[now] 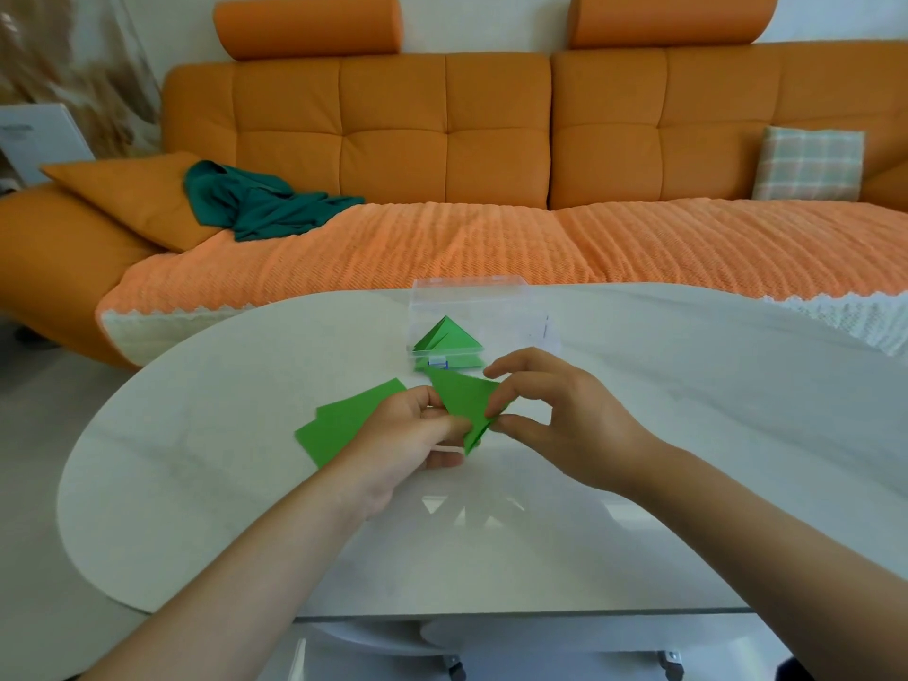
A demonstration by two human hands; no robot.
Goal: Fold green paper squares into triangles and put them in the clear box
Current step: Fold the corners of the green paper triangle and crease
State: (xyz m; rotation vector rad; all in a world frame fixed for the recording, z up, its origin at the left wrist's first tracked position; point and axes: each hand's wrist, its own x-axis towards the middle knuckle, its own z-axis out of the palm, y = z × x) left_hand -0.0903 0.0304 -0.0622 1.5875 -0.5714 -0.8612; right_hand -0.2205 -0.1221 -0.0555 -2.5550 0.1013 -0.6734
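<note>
A long orange sofa (491, 140) runs along the far side, with a crumpled teal cloth (265, 208) at its left. A white oval tabletop (221, 508) lies nearer. On it, far centre, sits a clear plastic box (469, 292) holding folded green triangles (449, 339). Flat green paper squares (344, 420) lie stacked to the left. The left hand (408, 439) and right hand (555, 420) each pinch a partly folded green paper triangle (462, 398), just near of the box.
</note>
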